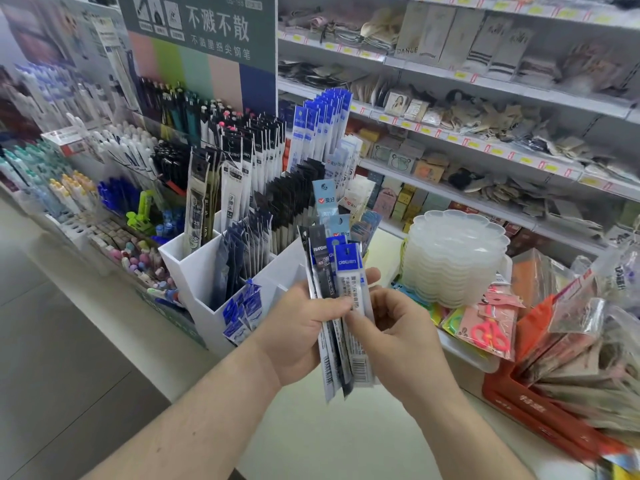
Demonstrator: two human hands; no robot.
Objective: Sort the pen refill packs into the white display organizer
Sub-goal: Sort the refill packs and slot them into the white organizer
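Both hands (pixel 304 327) grip refill packs (pixel 349 296); front reads "deli".

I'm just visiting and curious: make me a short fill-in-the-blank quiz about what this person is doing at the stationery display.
1. The bundle of pen refill packs is gripped in the ____ hand.
2. The front pack, pinched by the right hand, has a header coloured ____.
3. The display organizer behind the left hand is coloured ____.
4. The scissors in the packet to the right are coloured ____.

Missing words: left; blue; white; pink
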